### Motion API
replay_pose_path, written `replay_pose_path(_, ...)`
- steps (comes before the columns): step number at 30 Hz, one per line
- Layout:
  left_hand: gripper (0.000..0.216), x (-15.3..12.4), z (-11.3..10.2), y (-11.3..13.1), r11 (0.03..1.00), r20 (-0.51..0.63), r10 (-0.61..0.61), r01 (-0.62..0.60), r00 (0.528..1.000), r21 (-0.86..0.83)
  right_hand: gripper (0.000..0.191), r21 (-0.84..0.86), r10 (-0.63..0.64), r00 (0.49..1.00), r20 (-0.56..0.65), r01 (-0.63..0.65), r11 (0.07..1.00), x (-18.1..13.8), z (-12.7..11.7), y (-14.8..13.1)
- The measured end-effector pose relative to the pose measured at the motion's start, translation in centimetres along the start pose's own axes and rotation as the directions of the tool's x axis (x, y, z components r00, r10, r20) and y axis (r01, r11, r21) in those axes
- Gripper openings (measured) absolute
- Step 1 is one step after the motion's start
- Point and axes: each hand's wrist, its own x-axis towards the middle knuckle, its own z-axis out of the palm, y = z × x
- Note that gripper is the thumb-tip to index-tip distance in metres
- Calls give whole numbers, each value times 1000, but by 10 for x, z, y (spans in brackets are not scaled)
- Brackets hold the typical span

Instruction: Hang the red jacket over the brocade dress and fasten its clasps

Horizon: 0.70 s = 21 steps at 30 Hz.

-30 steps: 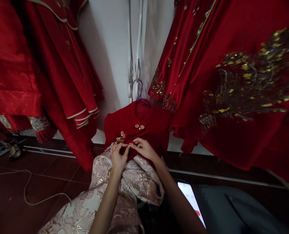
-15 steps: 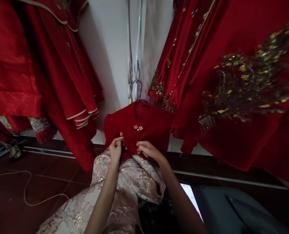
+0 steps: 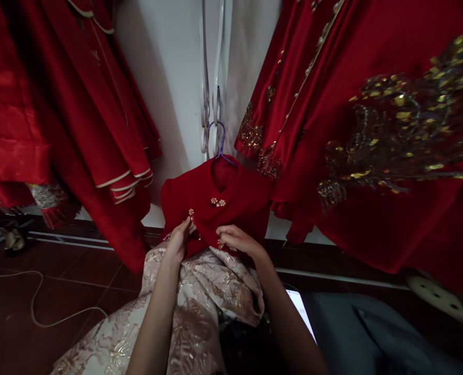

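A red short garment (image 3: 242,182) hangs on a purple hanger (image 3: 222,141) in front of me. One flower-shaped pearl fastener (image 3: 217,202) sits below its neckline, and another ornament (image 3: 191,212) lies lower on the left. My left hand (image 3: 179,237) is at the garment's lower left, fingertips closed on the cloth just under that ornament. On the lower front edge, my right hand (image 3: 234,239) pinches the red cloth beside a small gold-and-pearl piece (image 3: 220,244). Under both forearms spreads a pale pink and gold patterned fabric (image 3: 211,281).
Red garments with pale piping (image 3: 110,104) hang on the left. A red dress with gold sequins (image 3: 403,130) hangs on the right. A lit phone (image 3: 302,315) lies beside a grey padded surface (image 3: 364,328). A pale cable (image 3: 39,297) crosses the tiled floor.
My left hand has shifted slightly, turning flatter against the cloth below the left ornament. My right hand keeps its pinch. The whole view has moved a little.
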Motion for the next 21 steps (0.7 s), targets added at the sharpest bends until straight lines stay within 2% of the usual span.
replay_pose_path(6, 32, -3, -1, 3, 1000, 24, -7, 7, 1000, -11, 6, -4, 9, 1000, 4, -9, 1000, -1, 1, -1)
replay_pose_path(13, 31, 0, -3, 0, 997, -152, 53, -45, 987, 57, 6, 49, 108, 989, 103, -113, 992, 2, 12, -3)
replay_pose_path(16, 30, -2, 1, 8, 970, -71, 74, -55, 995, 236, 4, 20, 110, 984, 139, -114, 993, 1, 16, -8)
replay_pose_path(18, 38, -4, 10, 18, 905, 27, 109, -111, 994, 411, 6, 4, 96, 983, 159, -98, 995, -2, 15, -11)
replay_pose_path(20, 38, -4, 24, 30, 791, 154, 221, -269, 963, 549, 9, 3, 84, 982, 171, -86, 996, -5, 12, -14)
replay_pose_path(21, 32, -3, 32, 37, 709, 231, 293, -373, 928, 598, 9, 2, 82, 981, 173, -83, 997, -7, 10, -14)
